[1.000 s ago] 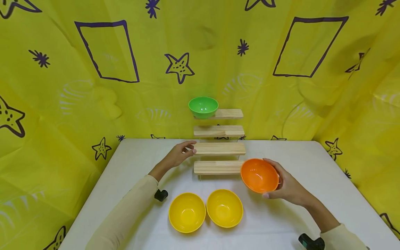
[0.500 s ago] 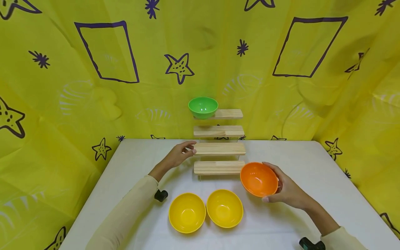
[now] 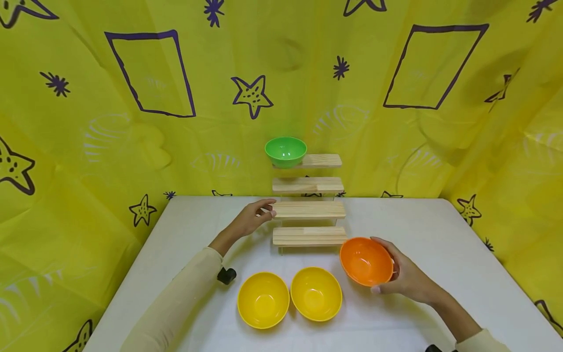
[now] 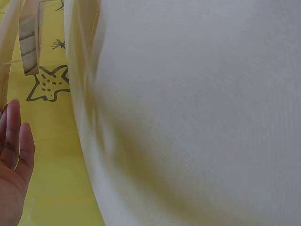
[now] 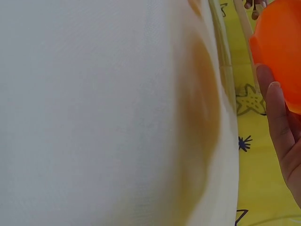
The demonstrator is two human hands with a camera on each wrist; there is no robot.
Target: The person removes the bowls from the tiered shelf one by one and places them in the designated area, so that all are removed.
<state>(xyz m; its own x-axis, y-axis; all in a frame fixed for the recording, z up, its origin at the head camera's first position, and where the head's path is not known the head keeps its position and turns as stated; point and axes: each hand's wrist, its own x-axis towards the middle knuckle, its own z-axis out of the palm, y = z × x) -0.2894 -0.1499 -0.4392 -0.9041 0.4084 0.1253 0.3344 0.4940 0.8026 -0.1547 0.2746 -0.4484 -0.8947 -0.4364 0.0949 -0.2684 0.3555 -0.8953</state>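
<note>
An orange bowl (image 3: 366, 261), tilted toward me, is held by its right side in my right hand (image 3: 409, 276), clear of the table. In the right wrist view the fingers (image 5: 277, 113) lie along the orange bowl's outer wall (image 5: 284, 56). With thumb and fingers, my left hand (image 3: 250, 218) grips the left end of one step of a tiered wooden shelf (image 3: 310, 209). At the left wrist view's edge only part of the left hand (image 4: 11, 174) shows. On the shelf's top step sits a green bowl (image 3: 286, 152), at the left end.
Two yellow bowls, a left one (image 3: 263, 300) and a right one (image 3: 316, 294), stand side by side on the white table (image 3: 198, 313) in front of the shelf. A yellow patterned curtain (image 3: 211, 132) surrounds the table at the back and sides.
My right hand has moved the orange bowl down toward me, away from the lowest step's right end. The left hand, shelf and other bowls have stayed in place.
</note>
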